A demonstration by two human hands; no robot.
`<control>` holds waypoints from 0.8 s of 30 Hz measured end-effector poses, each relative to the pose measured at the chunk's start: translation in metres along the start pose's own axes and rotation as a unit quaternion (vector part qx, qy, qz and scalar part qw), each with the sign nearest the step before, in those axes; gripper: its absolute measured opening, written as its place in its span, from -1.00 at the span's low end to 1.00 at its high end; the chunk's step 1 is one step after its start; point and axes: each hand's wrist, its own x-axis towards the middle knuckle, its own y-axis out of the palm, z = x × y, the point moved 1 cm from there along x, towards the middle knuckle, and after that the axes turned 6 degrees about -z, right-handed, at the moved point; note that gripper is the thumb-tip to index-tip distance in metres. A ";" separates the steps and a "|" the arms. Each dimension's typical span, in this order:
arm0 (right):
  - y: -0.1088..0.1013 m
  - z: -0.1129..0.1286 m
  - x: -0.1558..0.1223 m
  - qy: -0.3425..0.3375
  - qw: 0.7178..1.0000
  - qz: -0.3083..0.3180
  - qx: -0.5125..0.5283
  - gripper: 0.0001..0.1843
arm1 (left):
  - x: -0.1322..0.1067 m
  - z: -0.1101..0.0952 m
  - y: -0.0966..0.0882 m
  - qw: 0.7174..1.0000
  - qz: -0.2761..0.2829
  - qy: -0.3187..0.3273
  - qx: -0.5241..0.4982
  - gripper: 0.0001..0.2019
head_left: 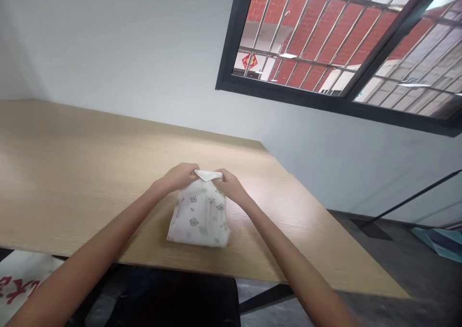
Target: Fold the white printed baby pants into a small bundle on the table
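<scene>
Your left hand (176, 178) and right hand (231, 186) meet at the top fold of a folded cloth (198, 216), one on each side of it, with the cloth's body lying nearer you, between your forearms. It rests on the worktop (90, 173), which extends well past your left hand. Beyond both hands, behind the worktop, stands a wall (126, 62), with a barred window (325, 48) above and right of your right hand. The floor (397, 259) lies farther right.
</scene>
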 end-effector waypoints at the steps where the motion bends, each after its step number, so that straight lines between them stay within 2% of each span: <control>1: 0.004 -0.007 0.008 -0.022 0.999 -0.025 -0.043 -0.64 | 0.008 0.004 0.007 1.000 -0.010 -0.003 0.009 -0.67; 2: 0.010 -0.015 0.009 -0.058 0.994 -0.045 -0.075 -0.61 | 0.010 0.007 0.014 1.000 -0.024 0.003 0.010 -0.64; 4: 0.022 -0.029 -0.007 -0.152 0.981 -0.058 -0.103 -0.60 | 0.001 0.008 0.029 0.998 -0.039 0.050 -0.019 -0.60; 7: 0.041 -0.042 -0.052 -0.275 0.957 0.027 -0.093 -0.64 | -0.015 0.005 0.048 0.981 0.027 0.185 -0.045 -0.60; 9: 0.045 -0.042 -0.075 -0.328 0.937 0.066 -0.103 -0.67 | -0.012 0.008 0.058 0.967 0.072 0.243 0.007 -0.63; 11: 0.041 -0.039 -0.085 -0.340 0.929 0.091 -0.117 -0.66 | 0.000 0.015 0.063 0.970 0.041 0.224 0.089 -0.63; 13: 0.031 -0.034 -0.083 -0.327 0.927 0.127 -0.134 -0.68 | 0.008 0.020 0.065 0.971 -0.033 0.175 0.158 -0.60; 15: 0.019 -0.031 -0.078 -0.311 0.925 0.160 -0.150 -0.58 | 0.001 0.021 0.064 0.968 -0.058 0.163 0.181 -0.56; 17: 0.010 -0.032 -0.076 -0.289 0.925 0.187 -0.159 -0.25 | -0.024 0.018 0.060 0.975 -0.002 0.154 0.161 -0.56; 19: 0.007 -0.037 -0.085 -0.269 0.927 0.216 -0.148 -0.08 | -0.064 0.015 0.051 0.984 0.080 0.113 0.109 -0.57; 21: 0.007 -0.044 -0.102 -0.273 0.929 0.224 -0.113 -0.17 | -0.110 0.012 0.038 0.987 0.138 0.068 0.041 -0.45; 23: 0.010 -0.049 -0.124 -0.301 0.930 0.202 -0.056 -0.46 | -0.152 0.010 0.025 0.982 0.178 0.050 -0.025 -0.20; 24: 0.011 -0.050 -0.134 -0.305 0.933 0.187 -0.022 -0.57 | -0.167 0.009 0.019 0.978 0.195 0.049 -0.054 -0.14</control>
